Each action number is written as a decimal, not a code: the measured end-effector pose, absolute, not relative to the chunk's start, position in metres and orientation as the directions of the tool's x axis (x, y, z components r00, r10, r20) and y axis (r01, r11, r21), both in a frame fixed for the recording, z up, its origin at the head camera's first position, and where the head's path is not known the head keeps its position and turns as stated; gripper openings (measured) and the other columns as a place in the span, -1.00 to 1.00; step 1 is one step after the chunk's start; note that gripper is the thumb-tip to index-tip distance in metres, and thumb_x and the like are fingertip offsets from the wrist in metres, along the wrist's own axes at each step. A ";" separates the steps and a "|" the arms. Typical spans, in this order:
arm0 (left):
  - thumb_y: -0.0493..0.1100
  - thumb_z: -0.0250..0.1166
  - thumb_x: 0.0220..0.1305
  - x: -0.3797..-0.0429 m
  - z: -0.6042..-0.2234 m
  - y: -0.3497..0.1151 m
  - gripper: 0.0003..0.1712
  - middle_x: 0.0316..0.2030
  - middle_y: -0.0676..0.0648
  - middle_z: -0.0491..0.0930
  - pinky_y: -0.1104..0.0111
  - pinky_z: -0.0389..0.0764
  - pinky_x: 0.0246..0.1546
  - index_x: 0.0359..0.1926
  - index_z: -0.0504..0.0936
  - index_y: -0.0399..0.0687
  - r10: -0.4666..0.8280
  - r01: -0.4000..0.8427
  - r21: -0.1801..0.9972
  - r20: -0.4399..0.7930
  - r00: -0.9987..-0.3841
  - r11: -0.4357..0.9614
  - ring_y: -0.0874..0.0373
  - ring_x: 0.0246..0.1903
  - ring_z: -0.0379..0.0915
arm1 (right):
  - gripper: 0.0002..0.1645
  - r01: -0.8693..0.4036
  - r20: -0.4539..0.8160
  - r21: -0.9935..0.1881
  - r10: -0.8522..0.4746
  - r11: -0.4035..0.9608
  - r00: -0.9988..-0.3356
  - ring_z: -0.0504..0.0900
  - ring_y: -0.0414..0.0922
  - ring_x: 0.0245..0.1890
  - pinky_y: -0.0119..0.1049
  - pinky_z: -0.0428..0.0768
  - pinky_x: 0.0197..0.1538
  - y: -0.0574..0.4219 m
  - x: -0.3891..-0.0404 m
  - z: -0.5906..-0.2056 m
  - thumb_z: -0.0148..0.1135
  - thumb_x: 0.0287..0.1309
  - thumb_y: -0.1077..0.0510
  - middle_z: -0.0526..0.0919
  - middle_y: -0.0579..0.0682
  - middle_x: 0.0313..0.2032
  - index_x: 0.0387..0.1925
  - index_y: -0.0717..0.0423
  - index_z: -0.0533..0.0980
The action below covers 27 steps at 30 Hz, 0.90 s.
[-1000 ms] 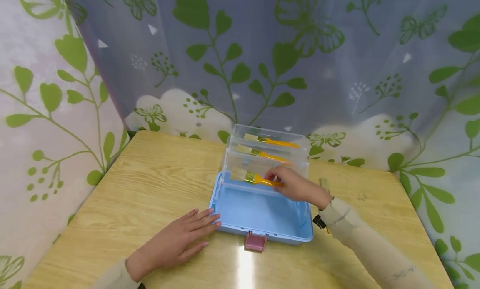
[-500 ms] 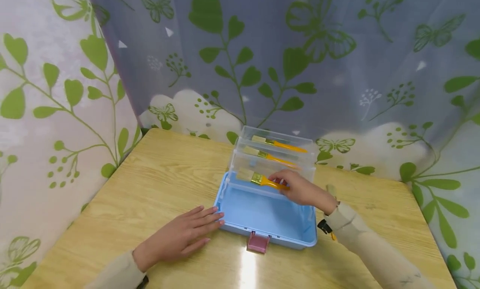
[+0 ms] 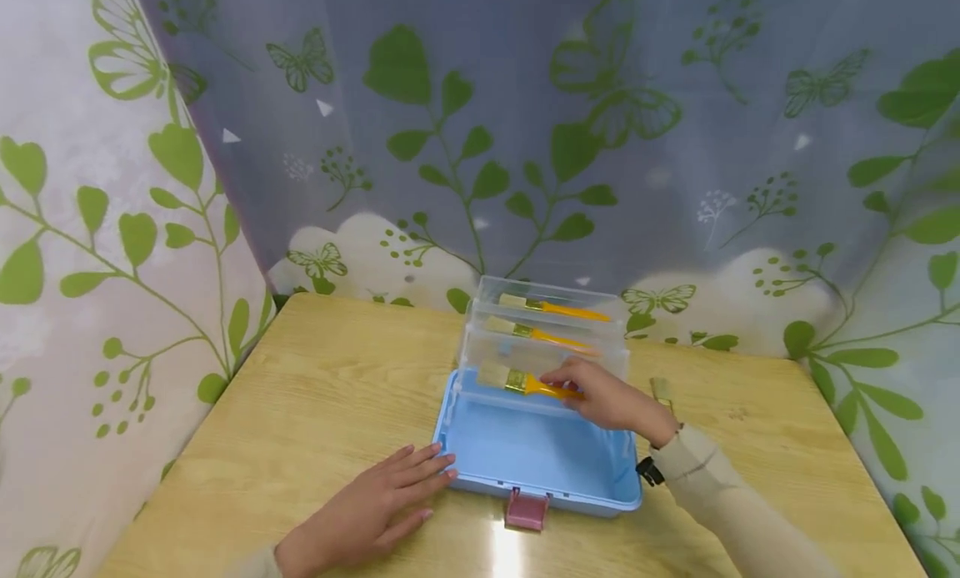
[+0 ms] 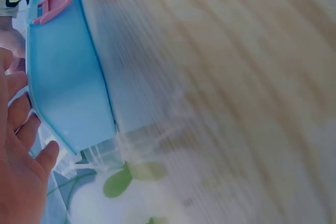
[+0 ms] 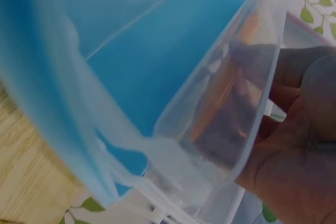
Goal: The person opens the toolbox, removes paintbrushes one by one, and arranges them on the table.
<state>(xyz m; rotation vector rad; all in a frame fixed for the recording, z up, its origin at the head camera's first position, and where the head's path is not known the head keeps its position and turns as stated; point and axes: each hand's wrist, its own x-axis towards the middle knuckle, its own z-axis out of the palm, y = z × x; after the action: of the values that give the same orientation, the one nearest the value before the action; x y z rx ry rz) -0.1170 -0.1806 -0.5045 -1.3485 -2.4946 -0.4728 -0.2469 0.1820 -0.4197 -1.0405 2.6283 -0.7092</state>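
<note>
A blue plastic storage box with a pink latch stands unfolded on the table. Its clear trays rise in steps at the back. In the lowest tray lies a flat paintbrush with an orange handle; my right hand holds that handle by its end. The right wrist view shows this hand reaching over the clear tray wall, fingers at the orange handle. My left hand rests at the box's front left corner, fingers extended and touching its side.
Two more orange-handled brushes lie in the upper trays, the middle brush and the top brush. Behind my right wrist, another brush lies on the wooden table, partly hidden. A leaf-patterned curtain hangs beyond the table's back edge.
The head view has shifted slightly. Both hands keep nearly the same places, the right at the lowest tray's paintbrush and the left at the box corner.
</note>
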 end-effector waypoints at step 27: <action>0.00 0.14 0.55 -0.123 -0.506 -0.178 -0.38 0.48 0.00 0.33 0.45 -0.28 0.58 0.53 0.31 0.03 0.771 0.853 0.149 0.373 -0.516 0.499 0.02 0.49 0.20 | -0.54 -0.599 0.095 -0.524 -0.658 0.605 -0.747 0.59 -0.05 -0.07 -0.14 0.67 0.01 0.190 -0.239 -0.411 0.21 0.30 0.47 0.66 0.06 0.01 0.20 0.21 0.58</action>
<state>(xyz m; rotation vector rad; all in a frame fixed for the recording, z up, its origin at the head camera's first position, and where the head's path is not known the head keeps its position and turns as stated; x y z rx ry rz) -0.1227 -0.1778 -0.5056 -1.3782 -2.4873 -0.4617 -0.2385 0.1902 -0.4107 -1.0676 2.7174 -0.8262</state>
